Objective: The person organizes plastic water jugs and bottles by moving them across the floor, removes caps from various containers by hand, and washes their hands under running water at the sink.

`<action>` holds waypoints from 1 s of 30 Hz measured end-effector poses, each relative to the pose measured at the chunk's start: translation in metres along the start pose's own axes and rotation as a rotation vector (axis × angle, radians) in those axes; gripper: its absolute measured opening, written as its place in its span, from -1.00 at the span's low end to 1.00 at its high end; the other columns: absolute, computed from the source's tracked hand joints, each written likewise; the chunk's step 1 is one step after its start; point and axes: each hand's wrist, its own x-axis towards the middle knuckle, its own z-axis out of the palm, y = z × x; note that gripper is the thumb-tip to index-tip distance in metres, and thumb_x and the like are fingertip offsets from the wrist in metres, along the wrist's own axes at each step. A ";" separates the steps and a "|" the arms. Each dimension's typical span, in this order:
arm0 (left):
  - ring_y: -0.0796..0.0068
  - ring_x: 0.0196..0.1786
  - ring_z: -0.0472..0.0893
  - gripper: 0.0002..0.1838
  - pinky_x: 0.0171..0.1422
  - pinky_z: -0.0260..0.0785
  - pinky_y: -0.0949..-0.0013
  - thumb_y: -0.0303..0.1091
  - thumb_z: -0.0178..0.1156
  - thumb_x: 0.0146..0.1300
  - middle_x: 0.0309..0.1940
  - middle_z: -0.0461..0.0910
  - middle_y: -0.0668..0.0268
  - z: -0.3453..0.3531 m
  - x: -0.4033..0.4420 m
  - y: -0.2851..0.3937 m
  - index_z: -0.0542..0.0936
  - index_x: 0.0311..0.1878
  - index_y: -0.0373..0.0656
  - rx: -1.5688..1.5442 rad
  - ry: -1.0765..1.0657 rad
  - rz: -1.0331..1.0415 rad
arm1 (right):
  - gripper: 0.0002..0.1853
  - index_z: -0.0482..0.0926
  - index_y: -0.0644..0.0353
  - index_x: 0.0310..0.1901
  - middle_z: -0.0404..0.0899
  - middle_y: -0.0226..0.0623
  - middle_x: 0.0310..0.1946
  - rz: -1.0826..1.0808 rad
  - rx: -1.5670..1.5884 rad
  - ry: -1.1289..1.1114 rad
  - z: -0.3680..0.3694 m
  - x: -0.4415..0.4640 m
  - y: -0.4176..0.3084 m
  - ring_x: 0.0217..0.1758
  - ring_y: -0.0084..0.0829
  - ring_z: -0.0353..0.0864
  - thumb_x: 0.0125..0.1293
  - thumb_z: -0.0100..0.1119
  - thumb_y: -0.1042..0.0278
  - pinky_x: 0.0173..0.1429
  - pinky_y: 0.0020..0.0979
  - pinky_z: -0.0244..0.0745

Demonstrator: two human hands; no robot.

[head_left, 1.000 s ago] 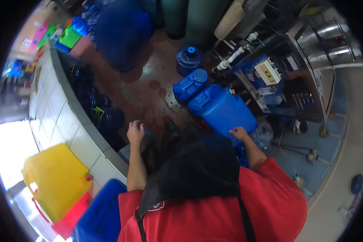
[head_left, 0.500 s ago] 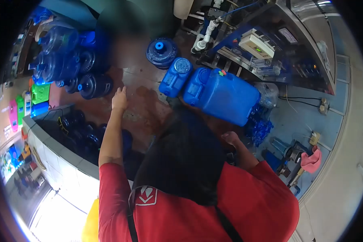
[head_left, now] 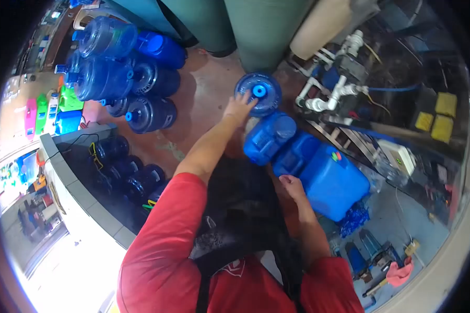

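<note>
My left hand (head_left: 241,106) reaches forward with its fingers spread, at the near left side of the round blue water bottle (head_left: 269,102), beside its light blue cap (head_left: 259,91). Whether the fingertips touch the bottle is not clear. The bottle stands upright on the reddish floor. My right hand (head_left: 291,184) is curled near the blue jugs, its fingers drawn together, and what is inside them, if anything, is hidden. Beside it are a small blue jug (head_left: 267,140), a second blue jug (head_left: 296,152) and a large blue container (head_left: 334,182).
Several blue water bottles (head_left: 104,78) are stacked at the upper left, with more dark ones (head_left: 145,181) behind the low tiled wall (head_left: 89,201). Tall green tanks (head_left: 266,31) stand at the top. White pipes (head_left: 333,99) and a metal rack are on the right.
My left hand has moved forward and right to the round bottle, its arm now stretched out. My right hand stays near the blue jugs. The view has shifted, and the yellow container has left it.
</note>
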 end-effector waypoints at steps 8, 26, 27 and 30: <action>-0.13 0.52 0.20 -0.02 0.32 0.25 -0.27 -0.06 0.42 0.08 0.58 0.02 0.10 0.014 0.071 -0.017 0.12 0.55 0.26 0.057 -0.021 0.117 | -0.51 0.64 0.20 0.11 0.72 -0.34 -0.16 0.196 0.244 0.362 0.101 0.118 0.020 -0.12 -0.51 0.64 0.31 0.36 -0.01 -0.02 -0.43 0.53; -0.06 -0.06 0.65 -0.44 -0.02 0.57 0.00 -0.20 0.42 0.01 0.11 0.51 0.05 0.081 -0.071 -0.123 0.52 0.12 -0.07 -0.740 0.284 -0.214 | -0.81 0.57 0.22 -0.08 0.64 -0.30 -0.21 0.353 0.648 0.235 0.105 0.197 -0.093 -0.25 -0.42 0.59 0.30 0.31 0.47 -0.11 -0.32 0.49; -0.07 -0.05 0.65 -0.42 0.01 0.57 0.02 -0.21 0.43 0.00 0.07 0.52 0.05 0.083 -0.102 -0.136 0.53 0.13 -0.09 -0.755 0.275 -0.279 | -0.88 0.56 0.18 -0.15 0.63 -0.37 -0.29 0.271 0.759 0.233 0.109 0.202 -0.107 -0.33 -0.49 0.56 0.31 0.27 0.52 -0.17 -0.37 0.46; -0.09 -0.12 0.62 -0.47 -0.04 0.53 0.03 -0.25 0.38 0.05 -0.07 0.51 0.04 0.082 -0.184 -0.166 0.54 0.13 -0.15 -0.871 0.282 -0.458 | -0.89 0.55 0.15 -0.19 0.63 -0.35 -0.29 0.166 0.708 0.126 0.123 0.221 -0.170 -0.35 -0.47 0.56 0.31 0.28 0.53 -0.20 -0.35 0.48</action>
